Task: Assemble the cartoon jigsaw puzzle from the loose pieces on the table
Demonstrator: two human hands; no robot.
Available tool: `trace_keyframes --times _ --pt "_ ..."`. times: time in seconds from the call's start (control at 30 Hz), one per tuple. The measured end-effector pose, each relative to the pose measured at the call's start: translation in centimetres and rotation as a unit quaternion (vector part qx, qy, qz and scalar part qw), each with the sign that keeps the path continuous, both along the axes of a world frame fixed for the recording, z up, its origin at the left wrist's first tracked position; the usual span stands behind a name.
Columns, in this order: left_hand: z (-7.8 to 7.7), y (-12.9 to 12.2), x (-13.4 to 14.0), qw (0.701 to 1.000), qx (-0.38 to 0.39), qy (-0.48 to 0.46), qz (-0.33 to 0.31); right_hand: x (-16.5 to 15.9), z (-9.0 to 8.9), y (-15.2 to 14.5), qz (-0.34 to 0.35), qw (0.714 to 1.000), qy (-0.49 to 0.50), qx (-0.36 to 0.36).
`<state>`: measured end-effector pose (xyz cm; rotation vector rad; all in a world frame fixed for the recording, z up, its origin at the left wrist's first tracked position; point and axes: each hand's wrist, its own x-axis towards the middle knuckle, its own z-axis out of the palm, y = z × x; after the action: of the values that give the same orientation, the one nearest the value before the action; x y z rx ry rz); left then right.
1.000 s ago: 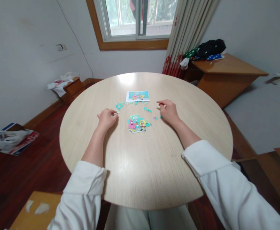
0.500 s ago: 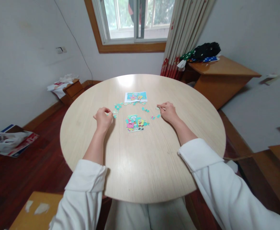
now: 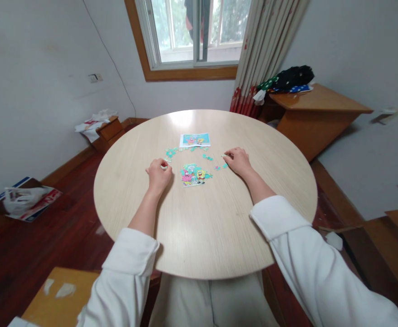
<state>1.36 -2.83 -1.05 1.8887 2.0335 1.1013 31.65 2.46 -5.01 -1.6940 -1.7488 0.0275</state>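
A partly joined jigsaw puzzle (image 3: 192,175) with cartoon figures lies at the middle of the table. To its left is my left hand (image 3: 158,176), thumb and forefinger pinched together; whatever they hold is too small to make out. My right hand (image 3: 238,161) is on the other side, its fingertips closed on a small pale puzzle piece (image 3: 223,156). Loose puzzle pieces (image 3: 170,153) form an arc beyond the joined part, and a few more, one of them pink (image 3: 217,168), lie near my right hand. Behind the arc rests a picture card (image 3: 195,140) with matching figures.
The round wooden table (image 3: 205,236) fills the centre. A wooden desk (image 3: 321,102) with a heap of dark cloth (image 3: 292,78) stands at the back right, beside a curtain (image 3: 267,50). At the lower left is a cardboard box (image 3: 59,295).
My left hand has moved right and nearer to me, away from the loose pieces and closer to the joined puzzle. My right fingers have drawn together around the pale piece. The view has shifted slightly.
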Motion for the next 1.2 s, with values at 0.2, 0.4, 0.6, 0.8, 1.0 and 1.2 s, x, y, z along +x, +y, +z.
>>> trace_keyframes --times 0.2,0.4,0.6,0.8,1.0,1.2 --pt "-0.5 -0.3 0.6 0.996 0.010 -0.041 -0.080 -0.3 0.5 -0.5 0.012 1.000 0.005 0.021" --pt "-0.6 -0.4 0.9 0.994 0.006 -0.066 -0.087 -0.5 0.9 -0.8 0.031 0.999 0.001 0.018" --pt "-0.3 -0.5 1.3 0.991 0.017 -0.101 -0.088 -0.5 1.1 -1.0 0.048 0.998 0.031 0.010" --pt "-1.0 0.2 1.9 0.990 0.022 -0.093 -0.107 -1.0 1.8 -1.6 0.033 0.992 0.114 0.035" --pt "-1.2 0.4 2.2 0.987 0.046 -0.069 -0.135 -3.2 2.3 -3.7 0.082 0.975 0.204 0.040" --pt "-1.5 0.4 2.4 0.975 0.036 -0.037 -0.216 -4.5 2.7 -5.6 0.117 0.963 0.239 0.047"
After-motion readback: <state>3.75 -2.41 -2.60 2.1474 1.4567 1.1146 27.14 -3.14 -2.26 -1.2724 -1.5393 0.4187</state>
